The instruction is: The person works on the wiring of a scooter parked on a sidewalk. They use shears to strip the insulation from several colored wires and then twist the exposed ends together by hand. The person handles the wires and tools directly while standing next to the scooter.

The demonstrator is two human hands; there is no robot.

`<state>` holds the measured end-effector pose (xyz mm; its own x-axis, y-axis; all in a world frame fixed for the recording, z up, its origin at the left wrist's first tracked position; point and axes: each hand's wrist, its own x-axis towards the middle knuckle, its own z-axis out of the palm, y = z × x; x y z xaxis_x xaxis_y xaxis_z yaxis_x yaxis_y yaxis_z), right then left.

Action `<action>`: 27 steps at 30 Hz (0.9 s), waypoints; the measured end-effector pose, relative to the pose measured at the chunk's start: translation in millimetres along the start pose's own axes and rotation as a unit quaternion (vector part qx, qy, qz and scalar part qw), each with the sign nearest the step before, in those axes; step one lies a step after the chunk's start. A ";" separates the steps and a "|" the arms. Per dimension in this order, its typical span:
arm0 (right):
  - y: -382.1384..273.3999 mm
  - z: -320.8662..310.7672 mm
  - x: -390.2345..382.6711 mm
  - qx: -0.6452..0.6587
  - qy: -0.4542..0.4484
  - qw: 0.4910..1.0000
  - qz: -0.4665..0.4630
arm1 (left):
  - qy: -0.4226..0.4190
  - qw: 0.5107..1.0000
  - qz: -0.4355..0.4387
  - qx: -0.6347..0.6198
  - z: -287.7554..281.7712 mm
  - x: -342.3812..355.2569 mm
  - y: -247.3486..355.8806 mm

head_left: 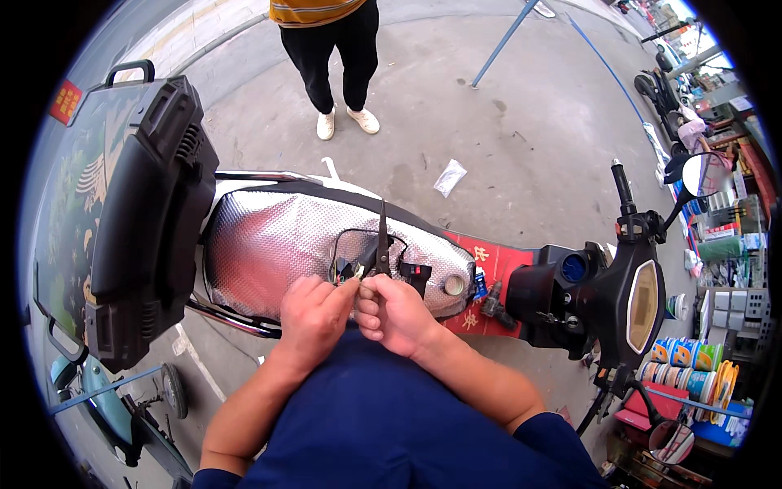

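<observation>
My left hand (314, 314) and my right hand (397, 313) meet over the silver quilted seat cover (265, 244) of a scooter. Both are closed, fingertips pinched close together at a tiny whitish piece (359, 271) too small to name. Just beyond the fingertips, black scissors (383, 236) point away from me, their handles partly hidden by my right hand; I cannot tell if it touches them. Thin black cable (350, 231) loops around there. Right of the scissors lie a small black box (417, 275) and a roll of tape (454, 284).
A drill (494, 306) rests on the red footboard mat (513, 265), before the handlebar (623, 191). At left rises a large black top box (155, 220). A person (330, 49) stands across the scooter, near a white packet (450, 178). Crowded shelves (733, 310) line the right.
</observation>
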<state>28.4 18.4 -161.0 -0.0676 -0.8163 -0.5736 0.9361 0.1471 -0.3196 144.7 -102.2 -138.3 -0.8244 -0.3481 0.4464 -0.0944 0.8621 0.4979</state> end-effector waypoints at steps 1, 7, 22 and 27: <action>-2.1 3.5 -2.0 -0.030 0.012 0.999 -0.023 | 0.007 1.000 -0.010 -0.006 2.9 0.3 -1.9; -8.4 -24.9 -10.8 -0.636 0.097 0.496 -0.583 | -0.025 0.950 -0.263 -0.168 -0.9 2.5 16.0; -13.9 -26.1 -7.3 -0.133 0.011 0.991 -0.014 | -0.060 0.994 0.029 0.089 18.2 4.0 24.7; 2.3 -33.4 -19.4 0.064 -0.062 0.995 0.049 | -0.049 0.998 -0.042 -0.028 15.7 -4.3 17.1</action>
<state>20.4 53.3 -175.7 0.0608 -0.8652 -0.4977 0.9729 0.1629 -0.1643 137.9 -80.2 -143.4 -0.8654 -0.3791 0.3277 -0.1376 0.8085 0.5721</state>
